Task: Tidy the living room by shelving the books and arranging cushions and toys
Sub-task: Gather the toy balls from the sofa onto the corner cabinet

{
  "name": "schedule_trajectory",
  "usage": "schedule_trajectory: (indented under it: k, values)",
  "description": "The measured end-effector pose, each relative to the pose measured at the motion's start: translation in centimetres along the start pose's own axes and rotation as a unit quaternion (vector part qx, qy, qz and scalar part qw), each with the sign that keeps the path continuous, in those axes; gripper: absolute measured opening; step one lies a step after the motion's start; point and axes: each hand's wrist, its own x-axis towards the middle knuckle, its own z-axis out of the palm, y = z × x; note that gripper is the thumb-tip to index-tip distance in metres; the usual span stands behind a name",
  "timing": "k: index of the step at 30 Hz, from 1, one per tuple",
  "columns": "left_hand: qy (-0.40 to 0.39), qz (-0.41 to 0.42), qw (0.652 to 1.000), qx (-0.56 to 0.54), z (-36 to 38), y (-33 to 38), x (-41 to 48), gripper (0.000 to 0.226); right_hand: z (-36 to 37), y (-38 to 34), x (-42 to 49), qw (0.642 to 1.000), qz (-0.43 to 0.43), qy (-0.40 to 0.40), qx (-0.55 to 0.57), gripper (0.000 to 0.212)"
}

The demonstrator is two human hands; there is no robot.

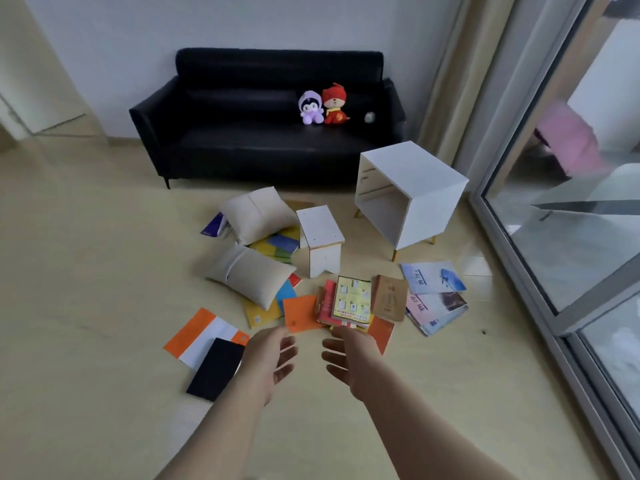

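Several books lie scattered on the floor: an orange book [300, 312], a yellow-green book [351, 300], a brown book [390, 298], pale blue booklets [433, 277], an orange-and-white book [204, 336] and a black book [216, 368]. Two beige cushions [259, 213] [250, 274] rest on more books. A purple plush toy [311, 107] and a red plush toy [335, 104] sit on the black sofa [242, 133]. A white open cabinet [412, 194] stands at the right. My left hand [272, 356] and my right hand [349, 360] hover just before the pile, fingers spread, holding nothing.
A small white stool [322, 239] stands between the cushions and the cabinet. A glass sliding door [554, 237] runs along the right side. A small grey object [370, 117] lies on the sofa's right end. Bare wooden floor [86, 271] stretches to the left.
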Motion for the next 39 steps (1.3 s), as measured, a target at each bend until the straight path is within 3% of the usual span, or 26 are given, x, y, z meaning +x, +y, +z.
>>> schedule_trajectory:
  k: [8,14,23,33,39]
  values:
    - [-0.001,0.000,1.000,0.016,-5.2,10.7,13.4,0.010,12.5,-7.2,8.8,0.998,0.024,0.026,0.044,0.013]
    - [-0.042,0.017,0.995,0.084,-1.8,18.4,19.4,0.017,16.2,-12.7,13.3,0.993,0.021,0.060,0.100,0.009]
    - [-0.120,-0.005,0.984,0.132,10.7,23.8,26.4,0.012,10.0,-20.9,22.2,0.977,0.019,0.116,0.176,0.009]
    - [-0.108,0.004,0.990,0.090,31.0,34.3,34.3,0.008,-1.6,-39.4,34.3,0.977,-0.020,0.146,0.155,0.008]
    - [-0.109,-0.002,0.989,0.099,39.2,39.3,39.7,0.010,-4.1,-47.1,40.5,0.981,-0.005,0.126,0.145,0.009]
